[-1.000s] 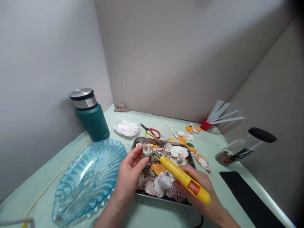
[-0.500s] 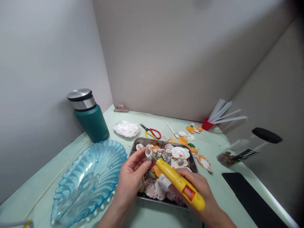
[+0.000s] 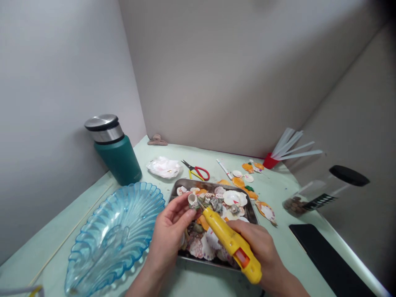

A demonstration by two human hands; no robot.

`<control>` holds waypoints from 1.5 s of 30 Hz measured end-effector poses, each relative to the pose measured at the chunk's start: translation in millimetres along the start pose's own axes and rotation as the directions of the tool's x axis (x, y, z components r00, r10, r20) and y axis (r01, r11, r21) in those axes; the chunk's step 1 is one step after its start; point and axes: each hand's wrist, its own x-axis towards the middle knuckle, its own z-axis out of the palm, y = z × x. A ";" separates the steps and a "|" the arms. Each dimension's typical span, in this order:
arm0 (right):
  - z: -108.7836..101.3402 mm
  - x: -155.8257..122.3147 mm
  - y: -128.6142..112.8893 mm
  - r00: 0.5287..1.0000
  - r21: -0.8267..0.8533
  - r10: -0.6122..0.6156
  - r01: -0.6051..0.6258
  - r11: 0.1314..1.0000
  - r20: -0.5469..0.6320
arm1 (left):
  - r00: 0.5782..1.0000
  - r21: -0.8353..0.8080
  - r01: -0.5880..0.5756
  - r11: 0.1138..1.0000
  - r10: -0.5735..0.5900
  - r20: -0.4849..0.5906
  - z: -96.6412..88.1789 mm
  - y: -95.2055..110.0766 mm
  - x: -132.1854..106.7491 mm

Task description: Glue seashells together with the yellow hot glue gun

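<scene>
Between the fingertips of my left hand (image 3: 173,227) is a small whitish-grey spiral seashell (image 3: 193,199), its round opening facing up. My right hand (image 3: 260,243) is wrapped round a yellow hot glue gun (image 3: 230,239) with an orange-red window on its side. The gun's metal nozzle points up and left, close to the shell; I cannot tell whether they touch. Both hands are over a metal tray (image 3: 255,212) filled with assorted seashells, such as white scallop shells (image 3: 233,198) and orange pieces.
A blue shell-shaped dish (image 3: 116,235) and a green bottle (image 3: 119,159) stand left. Behind the tray lie crumpled white material (image 3: 164,167), red-and-yellow scissors (image 3: 198,171) and a marker (image 3: 224,169). At right are glue sticks in a red cup (image 3: 271,161), a clear jar (image 3: 309,198) and a black phone-like slab (image 3: 328,255).
The rear of the glue gun has swung slightly left and down, while its nozzle stays by the shell. My left hand has barely moved, still pinching the seashell.
</scene>
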 end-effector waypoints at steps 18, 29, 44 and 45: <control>3.2 -2.8 2.7 0.999 -0.022 -0.040 0.040 0.999 0.023 | 0.999 -0.030 0.026 0.999 -0.024 0.041 -3.0 1.9 -3.5; 6.9 -2.0 2.2 0.997 -0.017 -0.083 0.083 0.996 -0.002 | 0.996 -0.035 0.074 0.997 -0.072 0.058 -3.4 -3.3 -1.8; 5.4 -3.3 6.0 0.999 -0.016 -0.049 0.049 0.999 0.000 | 0.998 -0.064 0.035 0.997 -0.032 0.045 -3.0 -0.7 -3.9; 5.6 -3.7 6.2 0.999 -0.015 -0.048 0.048 0.999 -0.002 | 0.999 -0.053 0.034 0.998 -0.032 0.044 -2.9 -0.6 -4.0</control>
